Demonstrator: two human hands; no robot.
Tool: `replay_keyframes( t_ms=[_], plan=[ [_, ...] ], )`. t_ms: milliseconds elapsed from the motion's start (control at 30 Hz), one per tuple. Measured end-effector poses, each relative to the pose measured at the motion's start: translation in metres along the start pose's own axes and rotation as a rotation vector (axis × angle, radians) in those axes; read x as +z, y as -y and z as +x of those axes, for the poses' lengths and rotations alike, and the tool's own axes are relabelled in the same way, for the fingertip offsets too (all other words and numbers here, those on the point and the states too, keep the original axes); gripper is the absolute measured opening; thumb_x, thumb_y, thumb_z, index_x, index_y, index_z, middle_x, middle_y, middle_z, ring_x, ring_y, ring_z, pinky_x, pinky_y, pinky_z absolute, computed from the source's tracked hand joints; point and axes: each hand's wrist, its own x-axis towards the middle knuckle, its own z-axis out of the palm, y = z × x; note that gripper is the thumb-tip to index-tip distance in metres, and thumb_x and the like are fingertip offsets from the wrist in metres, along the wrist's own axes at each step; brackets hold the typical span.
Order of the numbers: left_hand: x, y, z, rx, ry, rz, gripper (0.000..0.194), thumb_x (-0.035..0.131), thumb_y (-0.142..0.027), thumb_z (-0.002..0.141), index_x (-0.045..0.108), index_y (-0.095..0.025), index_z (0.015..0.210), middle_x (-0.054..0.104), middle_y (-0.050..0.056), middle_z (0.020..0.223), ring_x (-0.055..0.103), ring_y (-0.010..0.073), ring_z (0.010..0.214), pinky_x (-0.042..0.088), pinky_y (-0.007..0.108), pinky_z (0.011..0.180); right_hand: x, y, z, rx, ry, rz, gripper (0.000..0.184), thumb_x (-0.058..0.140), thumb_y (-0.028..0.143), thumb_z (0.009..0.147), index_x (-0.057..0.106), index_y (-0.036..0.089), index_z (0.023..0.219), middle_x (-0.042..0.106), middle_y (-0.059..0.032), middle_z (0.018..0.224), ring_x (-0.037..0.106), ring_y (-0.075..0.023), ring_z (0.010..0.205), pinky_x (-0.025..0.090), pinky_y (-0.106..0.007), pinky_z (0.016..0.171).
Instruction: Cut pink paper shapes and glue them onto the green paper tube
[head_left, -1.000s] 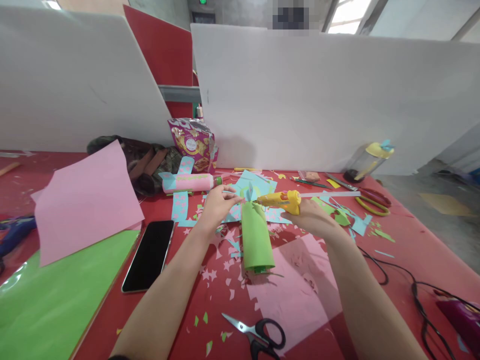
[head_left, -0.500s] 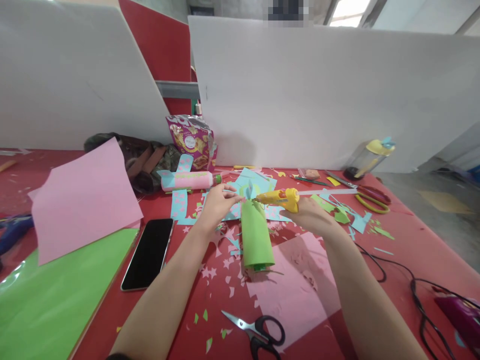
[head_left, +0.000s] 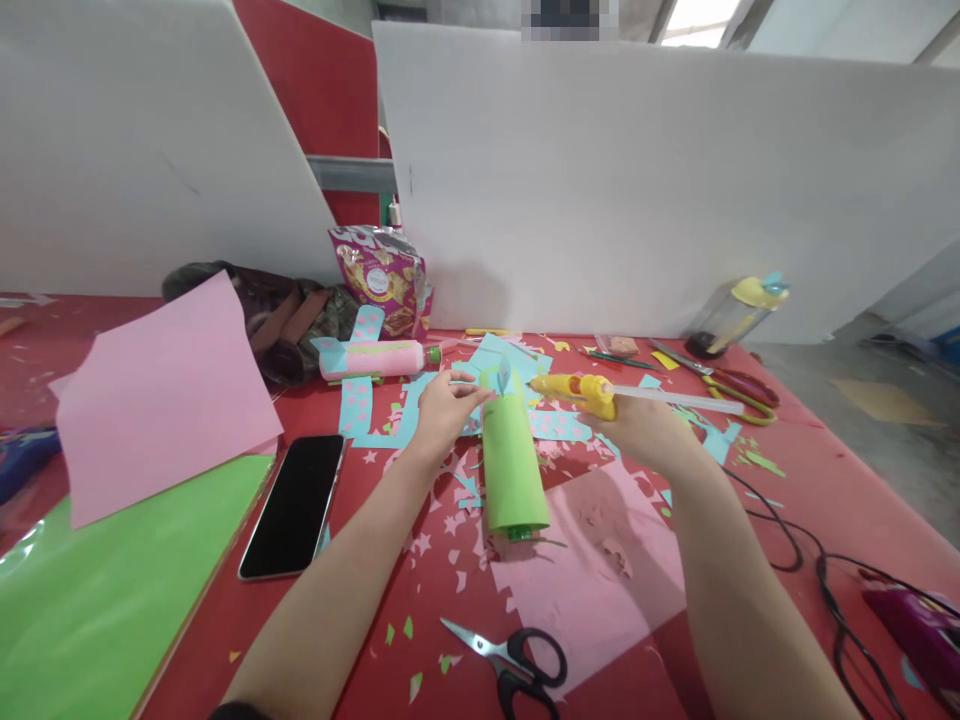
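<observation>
A bottle wrapped in green paper (head_left: 512, 465) lies lengthwise in front of me, its green cap end toward me. A small light-blue paper fin (head_left: 504, 374) stands up at its far end. My left hand (head_left: 446, 405) is at the left of that far end, thumb and fingers closed against the bottle's edge. In my right hand (head_left: 637, 425) is a yellow glue gun (head_left: 570, 390) with a long clear glue stick (head_left: 679, 399) out of its back. Its nozzle points left, a little right of the fin and apart from it. My right fingers are mostly hidden behind the gun's body.
A pink paper-wrapped bottle (head_left: 379, 358) with blue wings lies at the back left, before a snack bag (head_left: 382, 280). Black-handled scissors (head_left: 517, 660) lie near me, a phone (head_left: 294, 507) to the left. Cables (head_left: 821, 570) run along the right; paper scraps are scattered about.
The glue gun has drawn back to the right, its nozzle leaving the base of the fin, and its glue stick now tilts differently. My left hand stays at the bottle.
</observation>
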Motion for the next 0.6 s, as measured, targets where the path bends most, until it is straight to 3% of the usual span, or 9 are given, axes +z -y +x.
replay_keyframes(
  t_ms=[233,600],
  plan=[
    [0.010,0.002,-0.004,-0.046,-0.021,-0.100,0.030,0.064,-0.022,0.060,0.043,-0.017,0.082,0.065,0.002,0.071,0.062,0.0147,0.066,0.045,0.024,0.057,-0.010,-0.004,-0.002,0.095,0.037,0.009,0.017,0.046,0.031,0.073,0.057,0.019,0.070,0.055,-0.0018,0.058,0.049,-0.0148,0.049,0.030,-0.024,0.045],
    [0.019,0.016,0.000,-0.022,-0.028,-0.118,0.037,0.066,-0.023,0.058,0.042,-0.017,0.086,0.066,0.003,0.071,0.063,0.0154,0.066,0.045,0.023,0.054,-0.009,-0.002,-0.004,0.036,0.019,0.044,0.016,0.048,0.030,0.073,0.060,0.020,0.078,0.048,0.0013,0.051,0.040,-0.0122,0.043,0.024,-0.024,0.042]
  ],
)
